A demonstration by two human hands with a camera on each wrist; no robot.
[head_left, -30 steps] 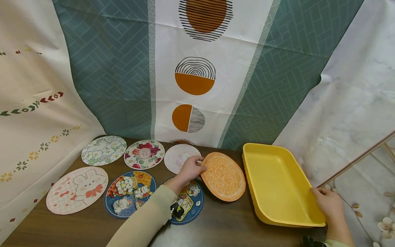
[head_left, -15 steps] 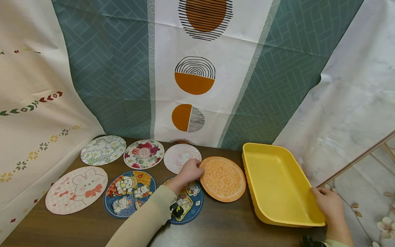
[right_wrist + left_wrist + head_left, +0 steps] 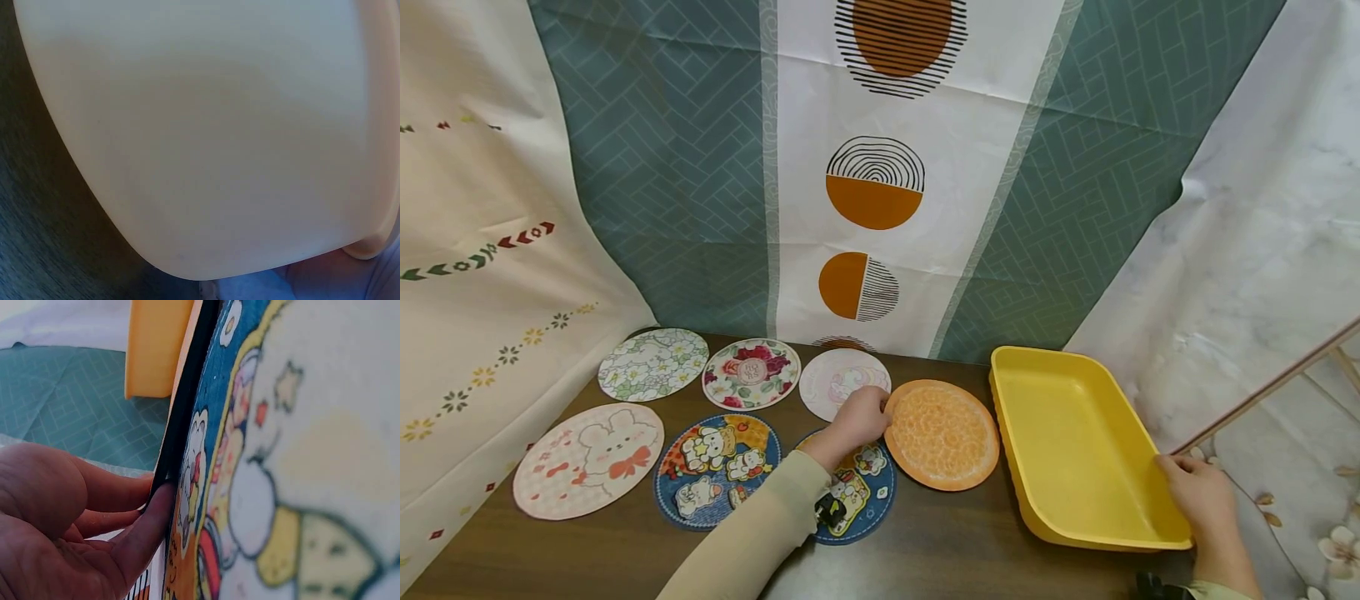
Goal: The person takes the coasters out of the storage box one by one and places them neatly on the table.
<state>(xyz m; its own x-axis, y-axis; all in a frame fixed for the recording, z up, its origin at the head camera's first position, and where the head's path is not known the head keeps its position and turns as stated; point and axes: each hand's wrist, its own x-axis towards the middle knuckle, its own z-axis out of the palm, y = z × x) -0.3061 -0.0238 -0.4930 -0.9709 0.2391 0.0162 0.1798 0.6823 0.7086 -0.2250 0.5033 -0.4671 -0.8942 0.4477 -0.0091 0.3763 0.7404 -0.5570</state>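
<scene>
A round orange placemat point(image 3: 942, 435), printed like a citrus slice, lies on the table. My left hand point(image 3: 858, 418) is at its left edge, thumb and fingers pinching it in the left wrist view point(image 3: 94, 519). At the right stands a yellow rectangular tray point(image 3: 1078, 450), its inside bare. The right hand point(image 3: 1198, 492) grips this tray's right rim. In the right wrist view the tray point(image 3: 206, 162) fills most of the picture, with part of the hand point(image 3: 331, 275) under its corner. Beneath my left forearm a blue cartoon placemat point(image 3: 872, 492) is partly hidden.
More round placemats lie in two rows: a green floral one point(image 3: 653, 364), a rose one point(image 3: 751, 374), a pale pink one point(image 3: 835, 379), a mouse one point(image 3: 591, 460) and another blue cartoon one point(image 3: 715, 475). Patterned cloths point(image 3: 677, 167) hang behind the table point(image 3: 955, 550).
The orange placemat, tilted up at its far left side one second ago, has come down flat. My left hand lowered slightly with it. The right hand and tray stayed put.
</scene>
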